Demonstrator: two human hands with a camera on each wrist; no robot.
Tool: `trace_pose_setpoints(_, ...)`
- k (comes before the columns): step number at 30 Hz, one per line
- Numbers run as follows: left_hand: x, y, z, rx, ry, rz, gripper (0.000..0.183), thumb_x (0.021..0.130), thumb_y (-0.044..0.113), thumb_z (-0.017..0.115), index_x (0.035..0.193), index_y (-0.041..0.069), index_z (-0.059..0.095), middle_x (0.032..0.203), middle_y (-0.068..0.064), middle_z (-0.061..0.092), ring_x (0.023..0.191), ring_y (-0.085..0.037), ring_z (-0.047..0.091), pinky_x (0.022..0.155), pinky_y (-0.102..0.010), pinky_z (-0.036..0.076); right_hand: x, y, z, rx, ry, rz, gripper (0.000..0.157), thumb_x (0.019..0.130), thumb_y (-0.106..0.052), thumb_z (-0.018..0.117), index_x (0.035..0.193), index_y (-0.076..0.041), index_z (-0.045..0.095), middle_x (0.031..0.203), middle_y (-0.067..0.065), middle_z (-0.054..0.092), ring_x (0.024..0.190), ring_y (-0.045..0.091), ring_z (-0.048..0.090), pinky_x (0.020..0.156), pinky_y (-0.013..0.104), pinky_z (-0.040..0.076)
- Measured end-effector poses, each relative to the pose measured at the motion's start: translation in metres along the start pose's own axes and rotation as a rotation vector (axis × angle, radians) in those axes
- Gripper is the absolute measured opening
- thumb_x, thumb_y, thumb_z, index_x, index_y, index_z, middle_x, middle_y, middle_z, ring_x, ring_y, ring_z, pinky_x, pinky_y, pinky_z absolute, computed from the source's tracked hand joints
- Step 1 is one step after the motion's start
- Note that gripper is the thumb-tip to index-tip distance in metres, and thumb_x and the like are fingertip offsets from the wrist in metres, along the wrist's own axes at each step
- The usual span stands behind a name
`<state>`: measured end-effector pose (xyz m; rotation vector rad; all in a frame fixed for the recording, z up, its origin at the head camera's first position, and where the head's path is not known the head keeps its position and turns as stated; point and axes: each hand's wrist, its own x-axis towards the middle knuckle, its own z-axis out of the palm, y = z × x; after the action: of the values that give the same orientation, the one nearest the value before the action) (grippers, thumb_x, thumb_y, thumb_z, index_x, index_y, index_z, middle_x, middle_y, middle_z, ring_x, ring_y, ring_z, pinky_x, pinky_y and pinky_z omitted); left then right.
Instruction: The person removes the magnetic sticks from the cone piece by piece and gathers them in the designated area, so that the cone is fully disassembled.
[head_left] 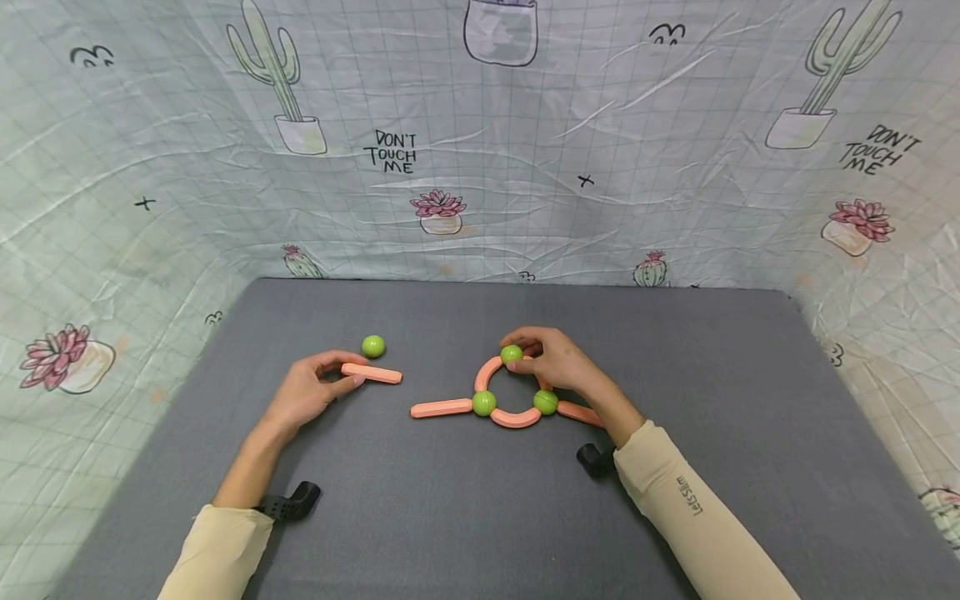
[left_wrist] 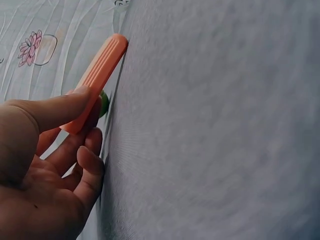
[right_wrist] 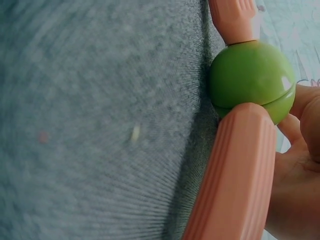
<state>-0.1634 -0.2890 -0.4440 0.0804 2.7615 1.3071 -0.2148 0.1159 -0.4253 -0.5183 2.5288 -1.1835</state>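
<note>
My left hand (head_left: 306,392) pinches a straight orange rod (head_left: 381,374) between thumb and fingers. The left wrist view shows the ribbed rod (left_wrist: 102,67) slanting out past the thumb. A loose green ball (head_left: 373,347) lies just beyond that hand. Toward the right, curved orange pieces (head_left: 515,418) and green balls form a ring. My right hand (head_left: 561,362) holds the ring's far ball (head_left: 512,355) between thumb and fingers, partly covering a curved piece. Straight rods (head_left: 441,407) stick out sideways from the two nearer balls (head_left: 483,403). A green ball (right_wrist: 250,75) with orange pieces attached fills the right wrist view.
Everything lies on a dark grey table (head_left: 450,517). A patterned cloth (head_left: 510,142) with cactus drawings hangs behind it and along both sides. Black wrist straps (head_left: 291,503) sit beside the beige sleeves (head_left: 697,508).
</note>
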Motion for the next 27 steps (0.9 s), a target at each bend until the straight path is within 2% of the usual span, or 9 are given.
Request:
trace_pose_setpoints(5, 0.005, -0.002, -0.004, 0.029, -0.009, 0.013, 0.032, 0.096, 0.031, 0.077, 0.126, 0.019, 0.074, 0.13, -0.006, 0.072, 0.126, -0.018, 0.059, 0.1, -0.029, 0.045, 0.0, 0.0, 0.0, 0.003, 0.0, 0.005, 0.04, 0.097, -0.018, 0.076, 0.136, -0.014, 0.069, 0.133, 0.013, 0.07, 0.117, 0.03, 0.067, 0.099, 0.045, 0.055)
trace_pose_setpoints(12, 0.009, -0.004, -0.008, 0.075, -0.02, 0.046, 0.029, 0.094, 0.026, 0.08, 0.121, 0.015, 0.076, 0.129, -0.012, 0.073, 0.126, -0.03, 0.062, 0.106, -0.047, 0.045, -0.001, -0.001, 0.0, 0.007, 0.0, 0.009, 0.04, 0.097, -0.018, 0.076, 0.136, -0.014, 0.069, 0.134, 0.013, 0.069, 0.117, 0.03, 0.067, 0.099, 0.046, 0.054)
trace_pose_setpoints(17, 0.01, -0.005, -0.011, 0.093, -0.049, 0.022, 0.033, 0.096, 0.031, 0.078, 0.125, 0.015, 0.075, 0.133, -0.013, 0.07, 0.127, -0.031, 0.06, 0.101, -0.044, 0.045, -0.001, -0.001, 0.0, 0.009, -0.001, 0.01, 0.04, 0.097, -0.018, 0.076, 0.136, -0.014, 0.069, 0.134, 0.013, 0.069, 0.118, 0.031, 0.066, 0.099, 0.046, 0.054)
trace_pose_setpoints(22, 0.011, -0.006, -0.011, 0.113, -0.039, 0.027, 0.035, 0.095, 0.029, 0.079, 0.126, 0.014, 0.074, 0.133, -0.015, 0.07, 0.127, -0.033, 0.06, 0.099, -0.043, 0.045, -0.001, -0.001, 0.0, 0.012, 0.0, 0.012, 0.039, 0.097, -0.018, 0.076, 0.136, -0.014, 0.069, 0.134, 0.013, 0.069, 0.118, 0.03, 0.066, 0.099, 0.045, 0.054)
trace_pose_setpoints(23, 0.011, -0.007, -0.01, 0.115, -0.035, 0.025, 0.035, 0.095, 0.029, 0.079, 0.126, 0.015, 0.074, 0.133, -0.014, 0.07, 0.125, -0.031, 0.061, 0.098, -0.041, 0.046, -0.001, -0.001, 0.0, 0.013, -0.001, 0.012, 0.039, 0.097, -0.018, 0.076, 0.135, -0.014, 0.069, 0.134, 0.013, 0.069, 0.117, 0.03, 0.066, 0.099, 0.045, 0.054)
trace_pose_setpoints(27, 0.01, -0.008, -0.011, 0.07, -0.018, 0.005, 0.034, 0.094, 0.019, 0.079, 0.127, 0.013, 0.074, 0.132, -0.017, 0.07, 0.094, -0.017, 0.068, 0.079, -0.028, 0.052, -0.001, -0.001, 0.0, 0.014, -0.003, 0.011, 0.039, 0.097, -0.018, 0.076, 0.135, -0.013, 0.069, 0.133, 0.013, 0.069, 0.117, 0.03, 0.066, 0.099, 0.045, 0.054)
